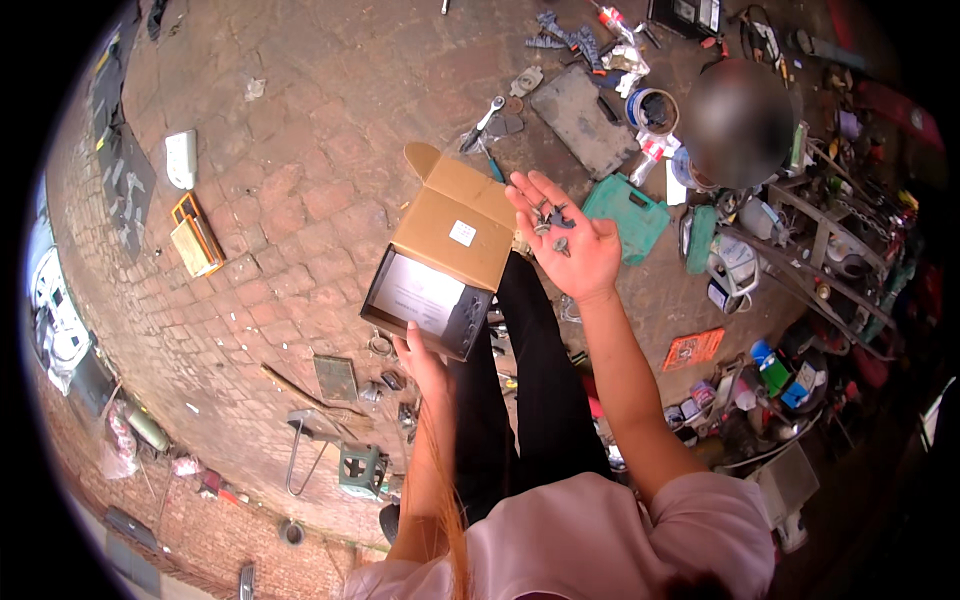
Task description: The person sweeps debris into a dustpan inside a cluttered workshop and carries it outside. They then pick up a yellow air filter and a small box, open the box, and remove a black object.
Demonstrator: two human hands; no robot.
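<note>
My left hand (424, 366) grips the near side of an open cardboard box (455, 215), its thumb over the rim. The box is brown inside and dark outside, with the lid folded back and a small white label on it. A printed white sheet (415, 292) lies inside. To the right of the lid, my right hand (575, 255) is palm up, with its fingers stretched out. It holds several small metal bolts (561, 245) in a loose cluster on the palm and finger bases. Their exact kind is too small to make out.
On the brick paving (290, 215) beyond the box lie a ratchet wrench (488, 118), a flat grey plate (585, 120) and a green plastic case (630, 215). A cluttered metal rack (820, 255) stands at the right. An orange-framed item (197, 240) lies to the left, and a green stool (362, 470) at lower left.
</note>
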